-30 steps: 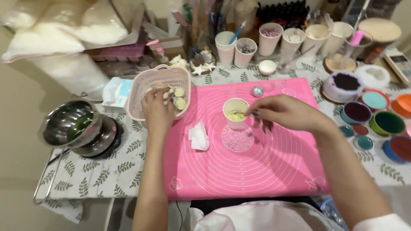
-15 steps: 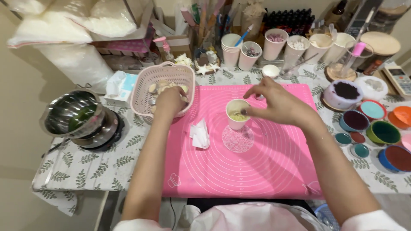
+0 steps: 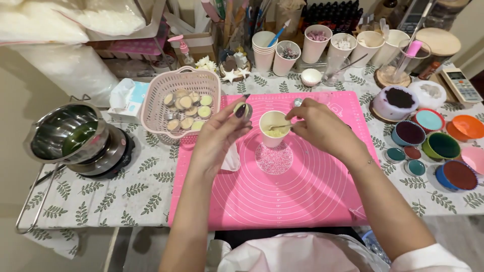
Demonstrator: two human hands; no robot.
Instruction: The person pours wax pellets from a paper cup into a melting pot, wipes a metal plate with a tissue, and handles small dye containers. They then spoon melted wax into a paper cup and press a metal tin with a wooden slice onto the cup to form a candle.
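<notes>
While the left hand (image 3: pixel 222 132) pinches a small round wax-like disc (image 3: pixel 243 109) above the pink mat (image 3: pixel 302 201), the right hand (image 3: pixel 317 126) grips what appears to be a thin stick (image 3: pixel 280 127) dipped into a white paper cup (image 3: pixel 274 128). The cup stands upright on the mat, and a pink basket (image 3: pixel 156 108) of similar discs sits to its left on the desk (image 3: pixel 126 191).

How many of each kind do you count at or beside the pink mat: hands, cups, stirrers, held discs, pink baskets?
Hands: 2, left hand and right hand
Cup: 1
Stirrer: 1
Held disc: 1
Pink basket: 1
Total: 6
</notes>
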